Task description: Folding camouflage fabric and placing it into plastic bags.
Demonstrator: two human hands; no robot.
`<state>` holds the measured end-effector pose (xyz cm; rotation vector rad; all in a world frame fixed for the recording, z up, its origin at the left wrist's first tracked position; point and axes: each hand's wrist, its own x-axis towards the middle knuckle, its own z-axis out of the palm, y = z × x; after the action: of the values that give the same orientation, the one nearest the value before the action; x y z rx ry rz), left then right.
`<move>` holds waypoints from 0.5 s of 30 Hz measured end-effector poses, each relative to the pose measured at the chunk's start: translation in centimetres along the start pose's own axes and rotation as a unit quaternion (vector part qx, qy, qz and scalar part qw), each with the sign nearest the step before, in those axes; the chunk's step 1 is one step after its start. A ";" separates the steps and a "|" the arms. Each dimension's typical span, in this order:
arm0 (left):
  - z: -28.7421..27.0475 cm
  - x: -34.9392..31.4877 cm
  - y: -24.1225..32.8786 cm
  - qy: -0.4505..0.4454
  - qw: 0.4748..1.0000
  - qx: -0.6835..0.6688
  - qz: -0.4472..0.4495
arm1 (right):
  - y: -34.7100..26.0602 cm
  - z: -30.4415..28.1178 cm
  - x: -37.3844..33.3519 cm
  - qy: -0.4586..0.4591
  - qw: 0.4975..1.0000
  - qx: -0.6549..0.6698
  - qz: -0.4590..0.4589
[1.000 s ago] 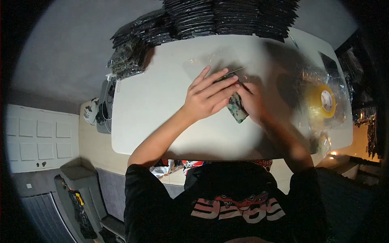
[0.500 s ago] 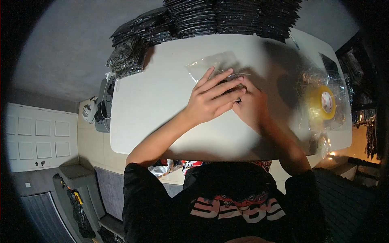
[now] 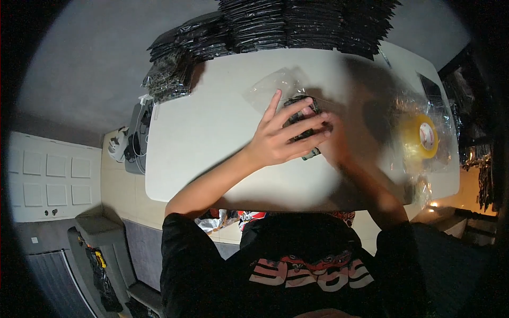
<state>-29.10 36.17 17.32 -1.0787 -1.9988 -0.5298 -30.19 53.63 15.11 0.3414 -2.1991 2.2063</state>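
Note:
Over the middle of the white table (image 3: 212,122), both hands meet at a small dark packet (image 3: 301,100) with a patterned surface and a greenish lower end. My left hand (image 3: 278,135) lies across it, its fingers stretched out and apart. My right hand (image 3: 335,140) grips the packet from the right side; it is blurred and partly hidden behind the left fingers. Just beyond the hands is a clear plastic bag (image 3: 270,87), its far end spread toward the back. How the packet and the bag join is hidden by my fingers.
Stacks of black plastic packages (image 3: 313,26) line the table's far edge. A smaller pile of dark wrapped packets (image 3: 168,79) sits at the far left corner. At the right, a roll of clear yellowish tape (image 3: 419,137) rests among crumpled clear plastic (image 3: 442,119).
The dark packet shows more between my hands, its lower end now visible below the left fingers. My right hand has shifted slightly right, and the clear bag has changed shape.

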 end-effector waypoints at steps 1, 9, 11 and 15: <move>0.0 -0.1 0.0 -0.008 1.000 -0.011 0.005 | 0.2 -0.3 0.2 0.000 1.000 -0.001 0.000; -0.1 0.3 -0.3 0.013 0.981 -0.144 -0.126 | -1.4 -0.2 0.1 -0.011 0.891 -0.376 -0.252; -0.9 1.3 0.1 0.004 0.978 -0.148 -0.143 | -1.9 -0.4 0.1 -0.006 0.889 -0.381 -0.255; -3.3 3.6 0.6 -0.010 0.981 -0.103 -0.164 | -1.7 -0.4 -0.3 -0.077 0.855 -0.481 -0.178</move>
<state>-28.28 36.14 22.15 -0.8764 -2.1909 -0.9182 -29.66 54.08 16.72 0.7868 -2.6767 0.7416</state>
